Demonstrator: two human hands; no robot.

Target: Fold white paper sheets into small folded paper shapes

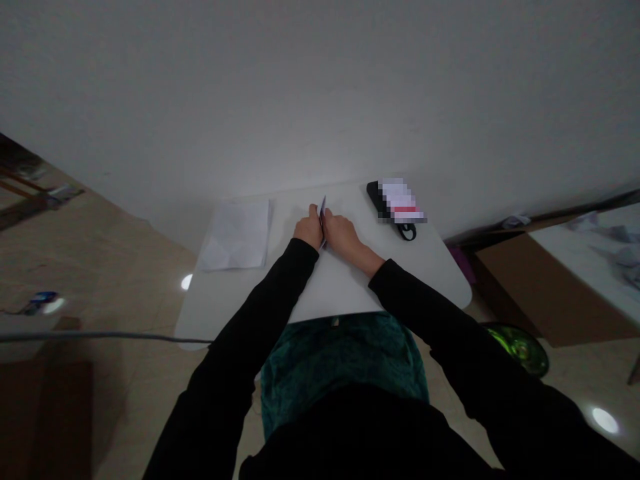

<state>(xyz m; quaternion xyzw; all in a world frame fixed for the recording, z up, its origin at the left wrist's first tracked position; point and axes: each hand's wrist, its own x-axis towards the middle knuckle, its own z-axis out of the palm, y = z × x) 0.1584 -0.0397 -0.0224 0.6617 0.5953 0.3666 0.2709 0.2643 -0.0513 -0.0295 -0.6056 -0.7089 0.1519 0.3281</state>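
My left hand (309,228) and my right hand (342,235) meet over the middle of a small white table (345,290). Between them stands a thin, narrow piece of folded paper (323,208), seen nearly edge-on. Fingers of both hands are closed on it, one hand from each side, and they hide most of its lower part. Left of my hands lies a stack of white paper sheets (237,235), its top sheet slightly creased.
At the table's back right lies a black case (376,195) with a strap loop and a blurred-out item on it. A pale wall (320,100) rises behind the table. A grey cable (110,335) runs in from the left; a brown-sided table (555,287) stands at right.
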